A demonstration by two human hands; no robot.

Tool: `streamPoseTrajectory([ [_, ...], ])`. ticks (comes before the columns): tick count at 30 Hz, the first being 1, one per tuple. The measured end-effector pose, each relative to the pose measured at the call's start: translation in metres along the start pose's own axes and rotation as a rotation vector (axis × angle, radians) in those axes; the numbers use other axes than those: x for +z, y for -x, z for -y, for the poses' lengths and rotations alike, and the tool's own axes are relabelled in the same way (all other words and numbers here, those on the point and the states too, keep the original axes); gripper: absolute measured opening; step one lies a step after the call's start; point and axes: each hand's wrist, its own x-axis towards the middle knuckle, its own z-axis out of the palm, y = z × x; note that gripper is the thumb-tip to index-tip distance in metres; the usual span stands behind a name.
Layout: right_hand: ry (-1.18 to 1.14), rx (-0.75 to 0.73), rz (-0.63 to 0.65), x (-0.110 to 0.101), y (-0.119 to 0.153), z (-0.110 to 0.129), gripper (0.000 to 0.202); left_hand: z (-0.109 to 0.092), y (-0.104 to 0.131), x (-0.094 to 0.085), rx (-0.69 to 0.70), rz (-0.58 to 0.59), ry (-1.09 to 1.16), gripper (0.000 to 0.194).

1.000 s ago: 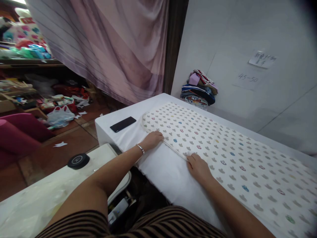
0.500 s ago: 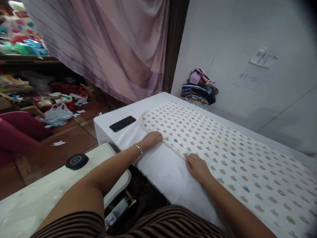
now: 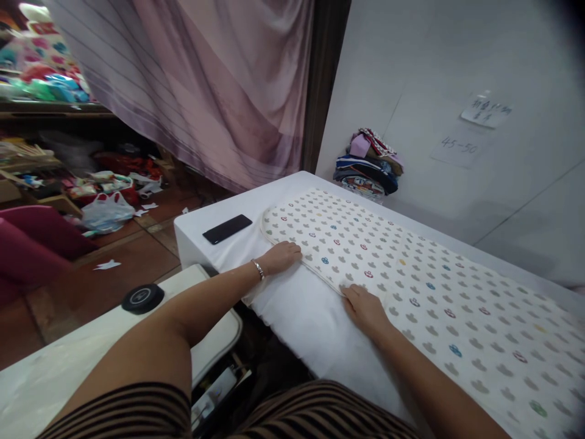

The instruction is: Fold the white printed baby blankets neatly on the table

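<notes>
A white baby blanket (image 3: 388, 274) printed with small grey shapes and coloured motifs lies spread over the white-covered table (image 3: 278, 317). Its rounded end points to the far left. My left hand (image 3: 282, 257), with a silver bracelet at the wrist, is closed on the near edge, close to that rounded end. Further right along the same edge, my right hand (image 3: 365, 308) pinches the bound border, fingers curled over it. The thumbs and undersides of both grips are partly hidden. A black phone (image 3: 227, 228) lies flat on the table, left of the blanket.
A white side surface (image 3: 183, 286) at the lower left carries a round black object (image 3: 142, 298). Folded fabrics (image 3: 368, 161) are stacked against the wall behind the table. A pink curtain (image 3: 237, 85) hangs behind. Plastic bags (image 3: 108, 212) and clutter lie on the floor.
Almost nothing has changed. Both hands stay on the same edge of the blanket, and the view has shifted very slightly.
</notes>
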Motion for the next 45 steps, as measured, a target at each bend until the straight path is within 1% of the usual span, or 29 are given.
streamPoseTrajectory([
  [5, 0.008, -0.035, 0.008, 0.003, 0.002, 0.002, 0.028, 0.003, 0.007, 0.004, -0.014, -0.024, -0.006, 0.023],
  [9, 0.019, -0.023, -0.003, 0.001, -0.002, 0.008, 0.024, 0.002, 0.013, 0.002, -0.009, -0.037, 0.103, 0.024],
  [13, 0.009, -0.028, -0.001, -0.002, -0.013, 0.017, 0.022, 0.003, 0.018, -0.003, -0.032, -0.034, 0.177, 0.028],
  [19, 0.017, -0.014, 0.016, -0.002, -0.041, 0.031, 0.022, 0.014, 0.02, 0.0, -0.116, -0.012, 0.081, 0.025],
  [23, -0.018, 0.001, 0.018, 0.001, -0.053, 0.037, 0.021, 0.018, 0.02, 0.0, -0.125, 0.011, 0.023, 0.021],
  [26, -0.067, -0.017, 0.025, 0.003, -0.054, 0.039, 0.02, 0.018, 0.024, -0.002, -0.119, 0.011, 0.026, 0.019],
  [29, -0.109, -0.03, 0.033, 0.002, -0.053, 0.039, 0.019, 0.02, 0.028, -0.004, -0.137, -0.001, 0.077, 0.018],
  [34, -0.142, -0.035, 0.023, -0.002, -0.059, 0.044, 0.016, 0.032, 0.034, -0.004, -0.18, -0.009, 0.105, 0.016],
  [39, -0.136, -0.02, 0.035, 0.002, -0.068, 0.05, 0.019, 0.043, 0.039, 0.003, -0.199, -0.007, 0.081, 0.018],
  [42, -0.168, -0.036, 0.051, 0.003, -0.07, 0.051, 0.018, 0.046, 0.041, 0.008, -0.222, -0.033, 0.106, 0.016],
  [45, -0.184, -0.038, 0.063, 0.001, -0.071, 0.052, 0.016, 0.047, 0.044, 0.009, -0.241, -0.063, 0.151, 0.016],
])
